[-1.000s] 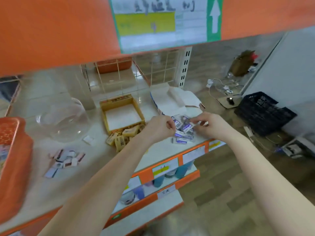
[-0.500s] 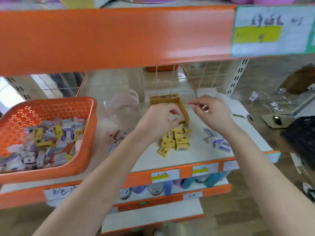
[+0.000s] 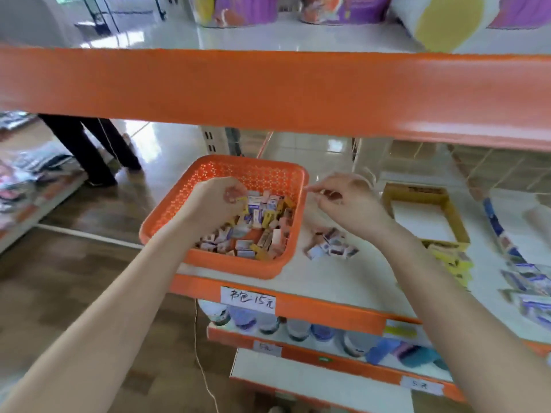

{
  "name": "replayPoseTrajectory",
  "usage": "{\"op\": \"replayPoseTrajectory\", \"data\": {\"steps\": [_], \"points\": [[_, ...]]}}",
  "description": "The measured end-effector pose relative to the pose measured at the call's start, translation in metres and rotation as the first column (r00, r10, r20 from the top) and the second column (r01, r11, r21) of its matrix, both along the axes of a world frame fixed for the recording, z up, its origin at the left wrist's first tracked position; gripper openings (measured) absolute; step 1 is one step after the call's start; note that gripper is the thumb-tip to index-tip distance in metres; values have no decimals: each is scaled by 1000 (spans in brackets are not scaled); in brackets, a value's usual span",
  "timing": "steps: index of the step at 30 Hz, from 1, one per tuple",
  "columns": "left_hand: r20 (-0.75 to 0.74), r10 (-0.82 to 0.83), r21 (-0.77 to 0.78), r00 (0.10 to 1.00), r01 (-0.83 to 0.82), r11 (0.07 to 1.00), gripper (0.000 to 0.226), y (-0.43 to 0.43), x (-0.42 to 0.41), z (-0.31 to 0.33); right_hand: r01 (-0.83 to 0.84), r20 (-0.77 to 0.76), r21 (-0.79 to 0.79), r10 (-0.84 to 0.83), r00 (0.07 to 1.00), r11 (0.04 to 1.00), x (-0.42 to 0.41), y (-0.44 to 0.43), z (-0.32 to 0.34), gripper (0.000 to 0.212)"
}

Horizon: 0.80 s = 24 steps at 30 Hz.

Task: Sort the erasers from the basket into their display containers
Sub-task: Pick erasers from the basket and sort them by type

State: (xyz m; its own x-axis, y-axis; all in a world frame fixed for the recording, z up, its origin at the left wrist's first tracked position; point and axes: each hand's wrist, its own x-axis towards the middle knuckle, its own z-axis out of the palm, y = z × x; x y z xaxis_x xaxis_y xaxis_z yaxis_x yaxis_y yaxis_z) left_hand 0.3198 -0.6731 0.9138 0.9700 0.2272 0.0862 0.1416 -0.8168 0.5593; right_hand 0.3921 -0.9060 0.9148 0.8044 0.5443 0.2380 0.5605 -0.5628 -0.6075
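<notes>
1. The orange perforated plastic basket (image 3: 167, 217) sits at the left end of the white shelf board (image 3: 343, 281), right up against the front edge.
2. It's got a jumbled heap of small wrapped erasers (image 3: 262, 231) in it, yellow, white and purple ones all mixed, mostly piled toward the right side.
3. The left hand (image 3: 216, 202) is down inside the basket with its fingers curled over the top of the heap. It's too blurry to tell if it's actually got one pinched.
4. The right hand (image 3: 348, 201) hovers over the shelf just right of the basket rim, fingers loosely bent, forefinger poking toward the rim. I can't see anything in it.
5. Under that hand there's a little pile of white-and-purple erasers (image 3: 331, 245) lying loose on the board.
6. Further right is a shallow yellow cardboard display box (image 3: 459, 222) showing its white bottom, with a pile of yellow erasers (image 3: 450, 257) in front of it.
7. At the far right edge there are some blue-and-white erasers (image 3: 530, 283), pretty smeared.
</notes>
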Motion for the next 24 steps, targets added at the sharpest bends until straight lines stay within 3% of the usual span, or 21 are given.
{"op": "replayPoseTrajectory", "data": {"steps": [4, 7, 11, 15, 24], "points": [[-40, -22, 37, 999, 24, 999, 18, 26, -6, -9, -110, -1, -56, 110, 994, 992, -3, 36, -3, 23], [-145, -112, 99, 983, 127, 987, 21, 34, -4, -15, -196, 37, -141, 204, 978, 970, -4, 59, -6, 23], [-311, -281, 51, 908, 311, 949, 32, 31, -3, -15, -289, -12, -327, 301, 953, 900, -1, 77, -7, 28], [-385, -373, 29, 844, 415, 910, 33, 31, 11, -16, -248, -11, -587, 299, 954, 770, 4, 81, -7, 35], [-484, -378, 194, 789, 519, 833, 49, 53, 51, -34, -151, -8, -653, 192, 981, 742, 4, 101, -14, 37]]}}
